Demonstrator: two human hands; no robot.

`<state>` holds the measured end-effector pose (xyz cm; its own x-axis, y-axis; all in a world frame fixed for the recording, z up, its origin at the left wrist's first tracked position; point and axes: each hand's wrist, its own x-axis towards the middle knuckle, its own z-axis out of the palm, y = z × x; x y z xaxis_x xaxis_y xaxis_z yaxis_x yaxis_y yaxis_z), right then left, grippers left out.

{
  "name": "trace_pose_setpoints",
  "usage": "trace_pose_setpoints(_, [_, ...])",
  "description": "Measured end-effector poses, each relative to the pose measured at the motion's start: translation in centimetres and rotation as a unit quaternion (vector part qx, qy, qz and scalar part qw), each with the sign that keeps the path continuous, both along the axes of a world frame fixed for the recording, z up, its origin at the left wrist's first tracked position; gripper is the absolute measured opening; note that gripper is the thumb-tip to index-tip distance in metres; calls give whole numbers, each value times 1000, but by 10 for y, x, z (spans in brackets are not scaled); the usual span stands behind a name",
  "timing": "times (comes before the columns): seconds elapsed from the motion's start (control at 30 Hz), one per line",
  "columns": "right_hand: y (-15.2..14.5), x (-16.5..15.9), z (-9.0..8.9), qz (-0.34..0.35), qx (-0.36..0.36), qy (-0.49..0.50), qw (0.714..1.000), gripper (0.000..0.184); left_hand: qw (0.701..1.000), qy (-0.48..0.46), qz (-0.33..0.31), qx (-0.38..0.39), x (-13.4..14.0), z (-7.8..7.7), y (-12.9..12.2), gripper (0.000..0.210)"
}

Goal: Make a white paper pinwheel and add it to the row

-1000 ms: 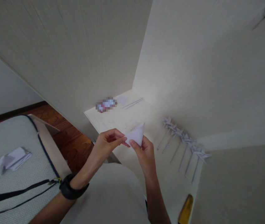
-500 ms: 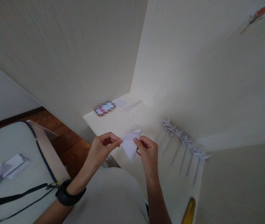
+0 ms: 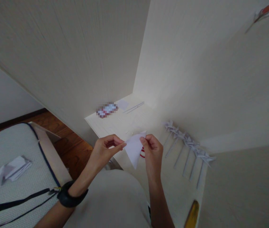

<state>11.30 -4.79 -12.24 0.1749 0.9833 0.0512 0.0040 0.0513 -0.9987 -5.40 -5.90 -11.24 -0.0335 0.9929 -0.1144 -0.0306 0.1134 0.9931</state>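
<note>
A folded triangle of white paper [image 3: 134, 149] is held in the air above the desk, one point hanging down. My left hand [image 3: 108, 148] pinches its left corner between thumb and fingertips. My right hand [image 3: 152, 150] grips the upper right edge, thumb on the near face. Just behind the paper, partly hidden, a red-lined item [image 3: 143, 152] shows on the desk. To the right, several folded paper pinwheels [image 3: 186, 139] on thin sticks lie in a row against the wall.
A blurred-out item [image 3: 107, 110], a small paper square [image 3: 123, 104] and thin sticks [image 3: 133, 107] lie at the desk's back. A yellow-brown object [image 3: 192, 213] is near the front right. On the left, a mattress [image 3: 13, 139] carries crumpled white paper [image 3: 14, 169] and a black strap [image 3: 18, 201].
My right hand has shifted slightly right and up along the paper's edge. The triangle looks a little more spread, and more of the red-lined item shows. My left hand keeps its pinch.
</note>
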Motion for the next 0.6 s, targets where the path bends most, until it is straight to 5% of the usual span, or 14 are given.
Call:
trace_pose_setpoints(0.3, [7,4,1,-12,40,26,999,31,998,54,-18,22,0,-1,-4,17])
trace_pose_setpoints(0.6, [14,9,3,-10,57,47,997,16,997,71,-25,23,-7,-1,-1,15])
